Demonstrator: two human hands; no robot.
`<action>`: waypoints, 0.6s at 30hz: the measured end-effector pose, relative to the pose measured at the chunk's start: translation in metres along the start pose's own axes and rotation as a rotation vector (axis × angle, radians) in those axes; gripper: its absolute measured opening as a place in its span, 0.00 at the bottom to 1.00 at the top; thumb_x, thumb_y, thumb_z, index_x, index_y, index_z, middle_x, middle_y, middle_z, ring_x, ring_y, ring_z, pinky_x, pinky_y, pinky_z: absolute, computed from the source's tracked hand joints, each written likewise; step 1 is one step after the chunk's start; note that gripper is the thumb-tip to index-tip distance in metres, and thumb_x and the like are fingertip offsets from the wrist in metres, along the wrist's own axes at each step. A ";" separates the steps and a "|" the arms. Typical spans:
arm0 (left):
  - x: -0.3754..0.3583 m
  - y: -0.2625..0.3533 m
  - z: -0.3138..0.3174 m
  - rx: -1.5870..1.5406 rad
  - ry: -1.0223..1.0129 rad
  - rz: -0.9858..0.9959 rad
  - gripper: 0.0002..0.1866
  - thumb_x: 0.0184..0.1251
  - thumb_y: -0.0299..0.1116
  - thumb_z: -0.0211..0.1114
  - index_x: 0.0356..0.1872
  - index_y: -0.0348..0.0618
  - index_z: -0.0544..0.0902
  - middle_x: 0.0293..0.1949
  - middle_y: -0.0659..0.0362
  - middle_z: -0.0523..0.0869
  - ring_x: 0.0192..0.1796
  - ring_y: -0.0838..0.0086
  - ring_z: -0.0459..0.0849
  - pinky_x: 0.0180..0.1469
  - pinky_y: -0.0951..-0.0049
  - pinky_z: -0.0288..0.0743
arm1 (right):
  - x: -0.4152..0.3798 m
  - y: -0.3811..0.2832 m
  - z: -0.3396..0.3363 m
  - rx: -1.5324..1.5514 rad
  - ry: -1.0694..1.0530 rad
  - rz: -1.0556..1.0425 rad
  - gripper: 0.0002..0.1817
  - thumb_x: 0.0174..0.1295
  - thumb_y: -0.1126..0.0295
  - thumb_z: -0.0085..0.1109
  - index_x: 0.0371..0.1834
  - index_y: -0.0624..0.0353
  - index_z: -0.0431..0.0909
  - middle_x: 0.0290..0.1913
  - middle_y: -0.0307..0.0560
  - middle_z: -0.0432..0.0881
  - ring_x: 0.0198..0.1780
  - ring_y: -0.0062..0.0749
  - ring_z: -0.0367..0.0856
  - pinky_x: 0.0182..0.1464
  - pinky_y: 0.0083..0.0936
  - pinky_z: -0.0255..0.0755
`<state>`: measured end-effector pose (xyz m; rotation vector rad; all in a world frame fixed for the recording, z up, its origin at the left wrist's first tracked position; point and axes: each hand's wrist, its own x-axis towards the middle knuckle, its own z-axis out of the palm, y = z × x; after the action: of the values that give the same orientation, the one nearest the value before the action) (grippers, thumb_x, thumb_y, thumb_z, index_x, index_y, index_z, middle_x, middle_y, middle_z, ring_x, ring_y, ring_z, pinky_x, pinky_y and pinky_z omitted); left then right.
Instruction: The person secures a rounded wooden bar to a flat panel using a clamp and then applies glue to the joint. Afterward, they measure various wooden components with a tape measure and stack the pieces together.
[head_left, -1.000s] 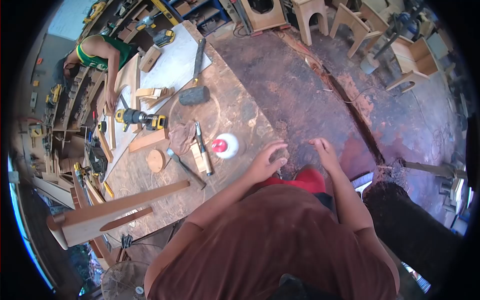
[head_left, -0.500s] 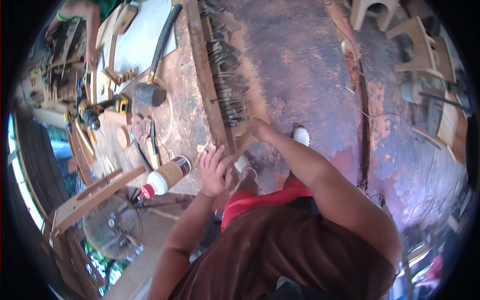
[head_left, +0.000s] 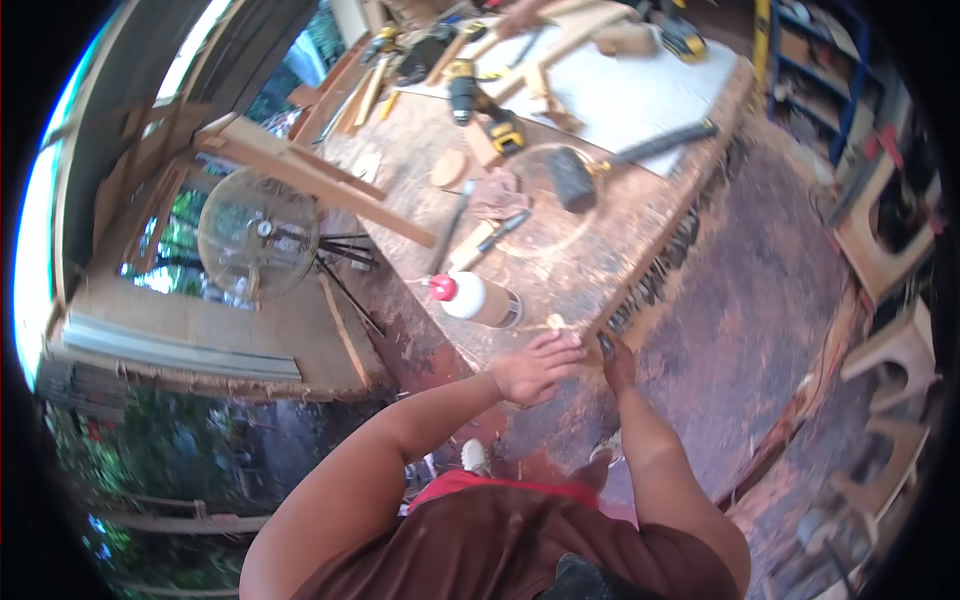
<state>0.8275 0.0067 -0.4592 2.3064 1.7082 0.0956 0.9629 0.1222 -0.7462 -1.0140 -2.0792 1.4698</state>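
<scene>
Though unclear whether the right hand (head_left: pixel 618 364) grips, left hand (head_left: pixel 540 369) spreads near scuffed wood (head_left: pixel 622 240).

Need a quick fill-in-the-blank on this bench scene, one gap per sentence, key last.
The upright bottle on the workbench has a ____ cap. The mallet lying there has a ____ head. The drill nearest the rag is black and ____. The hand nearer the bottle is the person's ____ one.

Missing words: red; black; yellow; left.
</scene>
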 end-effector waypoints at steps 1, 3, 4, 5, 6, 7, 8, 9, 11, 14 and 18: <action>0.000 -0.001 0.002 -0.042 -0.013 0.030 0.31 0.55 0.35 0.65 0.64 0.48 0.74 0.70 0.54 0.70 0.77 0.59 0.61 0.76 0.50 0.49 | -0.010 -0.004 -0.005 -0.008 0.007 -0.004 0.12 0.66 0.68 0.56 0.49 0.59 0.82 0.48 0.62 0.83 0.52 0.59 0.80 0.54 0.42 0.73; -0.005 -0.003 0.008 -0.050 0.027 0.034 0.29 0.56 0.35 0.65 0.63 0.47 0.74 0.70 0.53 0.70 0.77 0.59 0.60 0.77 0.50 0.48 | -0.040 -0.029 -0.027 -0.001 0.065 0.023 0.12 0.65 0.69 0.58 0.48 0.61 0.82 0.44 0.63 0.83 0.48 0.60 0.80 0.53 0.42 0.73; -0.006 -0.006 0.010 -0.075 0.040 0.064 0.28 0.56 0.35 0.65 0.61 0.45 0.74 0.70 0.53 0.70 0.78 0.59 0.59 0.78 0.49 0.47 | -0.057 -0.024 -0.033 0.009 0.072 0.009 0.12 0.65 0.68 0.58 0.47 0.62 0.81 0.41 0.61 0.82 0.45 0.58 0.81 0.51 0.40 0.73; -0.007 -0.009 0.012 -0.055 0.068 0.063 0.28 0.56 0.35 0.65 0.61 0.45 0.74 0.70 0.53 0.70 0.78 0.59 0.59 0.78 0.49 0.47 | -0.072 -0.019 -0.041 0.018 0.085 -0.002 0.11 0.66 0.68 0.58 0.46 0.63 0.80 0.38 0.60 0.82 0.41 0.55 0.81 0.49 0.39 0.73; -0.009 -0.011 0.016 -0.066 0.078 0.080 0.27 0.57 0.35 0.65 0.60 0.44 0.75 0.70 0.52 0.70 0.78 0.59 0.59 0.78 0.49 0.46 | -0.088 -0.029 -0.054 0.027 0.120 -0.019 0.11 0.67 0.67 0.57 0.45 0.64 0.80 0.35 0.57 0.81 0.39 0.48 0.80 0.46 0.38 0.73; -0.010 -0.011 0.018 -0.079 0.090 0.100 0.26 0.57 0.36 0.65 0.59 0.43 0.75 0.69 0.52 0.70 0.78 0.59 0.58 0.78 0.49 0.45 | -0.105 -0.041 -0.070 0.035 0.155 -0.037 0.11 0.68 0.67 0.57 0.44 0.65 0.79 0.33 0.53 0.80 0.37 0.41 0.79 0.43 0.36 0.73; -0.010 -0.012 0.015 -0.108 0.076 0.104 0.24 0.58 0.36 0.65 0.57 0.43 0.75 0.69 0.51 0.70 0.78 0.58 0.58 0.79 0.48 0.44 | -0.123 -0.046 -0.080 0.108 0.154 0.007 0.10 0.69 0.68 0.56 0.42 0.65 0.78 0.32 0.49 0.80 0.37 0.37 0.79 0.40 0.35 0.73; -0.010 -0.011 0.013 -0.102 0.102 0.112 0.24 0.58 0.36 0.65 0.57 0.43 0.75 0.69 0.51 0.70 0.78 0.58 0.58 0.79 0.48 0.44 | -0.137 -0.055 -0.091 0.178 0.151 0.055 0.09 0.69 0.68 0.56 0.41 0.65 0.78 0.32 0.45 0.80 0.36 0.32 0.78 0.38 0.33 0.73; -0.015 -0.007 0.008 -0.207 0.167 0.123 0.24 0.59 0.36 0.66 0.58 0.42 0.75 0.70 0.49 0.69 0.78 0.56 0.58 0.78 0.46 0.45 | -0.159 -0.118 -0.120 0.135 0.210 -0.029 0.07 0.69 0.70 0.56 0.42 0.63 0.76 0.29 0.40 0.78 0.30 0.25 0.76 0.32 0.27 0.72; -0.035 0.009 0.017 -0.353 0.267 0.097 0.27 0.62 0.39 0.67 0.62 0.41 0.73 0.71 0.48 0.68 0.77 0.53 0.59 0.77 0.48 0.50 | -0.186 -0.216 -0.142 0.379 0.145 0.155 0.06 0.69 0.70 0.57 0.38 0.62 0.75 0.28 0.39 0.76 0.29 0.22 0.74 0.33 0.23 0.69; -0.100 0.027 0.006 -0.700 0.293 0.214 0.32 0.65 0.43 0.68 0.67 0.41 0.69 0.72 0.46 0.66 0.77 0.52 0.60 0.76 0.51 0.54 | -0.206 -0.373 -0.131 0.321 0.055 0.026 0.06 0.70 0.69 0.57 0.38 0.60 0.74 0.27 0.35 0.74 0.27 0.16 0.71 0.30 0.18 0.66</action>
<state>0.8234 -0.0964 -0.4471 1.9709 1.2404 0.9493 1.0642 -0.0177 -0.3353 -0.9434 -1.7254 1.6994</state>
